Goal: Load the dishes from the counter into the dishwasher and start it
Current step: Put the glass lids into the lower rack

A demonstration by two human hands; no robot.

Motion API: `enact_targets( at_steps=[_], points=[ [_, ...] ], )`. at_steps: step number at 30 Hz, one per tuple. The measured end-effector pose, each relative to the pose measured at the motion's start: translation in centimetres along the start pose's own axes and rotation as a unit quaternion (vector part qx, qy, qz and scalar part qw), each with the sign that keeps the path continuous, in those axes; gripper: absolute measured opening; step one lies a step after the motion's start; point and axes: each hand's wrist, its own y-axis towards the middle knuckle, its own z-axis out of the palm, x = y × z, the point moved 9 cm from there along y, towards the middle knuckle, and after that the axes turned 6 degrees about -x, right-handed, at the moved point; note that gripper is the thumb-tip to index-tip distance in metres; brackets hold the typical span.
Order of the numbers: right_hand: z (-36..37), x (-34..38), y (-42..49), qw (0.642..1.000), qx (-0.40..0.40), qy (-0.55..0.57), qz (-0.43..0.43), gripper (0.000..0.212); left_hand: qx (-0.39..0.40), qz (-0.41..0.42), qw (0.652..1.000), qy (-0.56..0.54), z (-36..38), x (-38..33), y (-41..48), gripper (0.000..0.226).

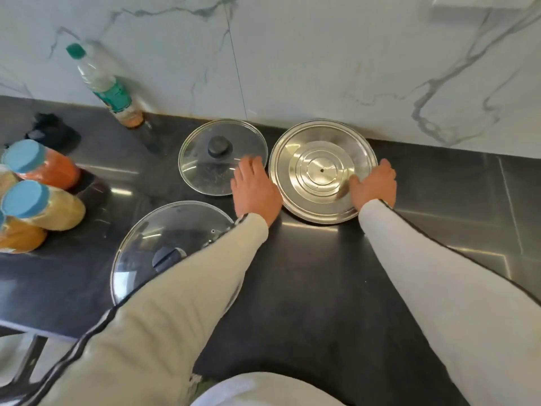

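- Steel lid [322, 171]: right hand [373, 186] grips its right rim; left hand [254, 191], flat and empty, at the opposite edge.
- Small glass lid [205, 168] just beside; large glass lid [164, 238] partly under the left sleeve.

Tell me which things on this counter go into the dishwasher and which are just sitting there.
For the job:
steel lid
small glass lid
large glass lid

Just lying about:
blue-capped jars
green-capped bottle
dark object at the far left, too blurred to name
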Motion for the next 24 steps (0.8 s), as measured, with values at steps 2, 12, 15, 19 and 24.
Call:
enact_targets(
  at_steps=[2, 12, 15, 19, 24],
  points=[
    [0.0, -0.3, 1.7, 0.998, 0.014, 0.043, 0.039, 0.06, -0.019, -0.017, 0.996, 0.086, -0.4, 1.4, 2.9, 0.06],
    [-0.8, -3.2, 0.1, 0.935, 0.061, 0.319, 0.139, 0.026, 0.144, 0.0, 0.967, 0.21, 0.1, 6.8, 10.5, 0.046],
    [-1.9, -5.3, -1.8, 0.935, 0.021, 0.32, 0.148, 0.026, 0.143, 0.012, 0.969, 0.201, -0.3, 6.9, 10.8, 0.041],
    [-3.4, -7.6, -5.5, 0.928, -0.018, 0.338, 0.155, 0.016, 0.176, 0.044, 0.964, 0.192, -0.9, 6.2, 9.3, 0.045],
    [-5.3, -10.8, -12.3, 0.899, -0.094, 0.383, 0.192, 0.015, 0.158, 0.119, 0.968, 0.156, -3.4, 4.1, 5.7, 0.053]
  ],
)
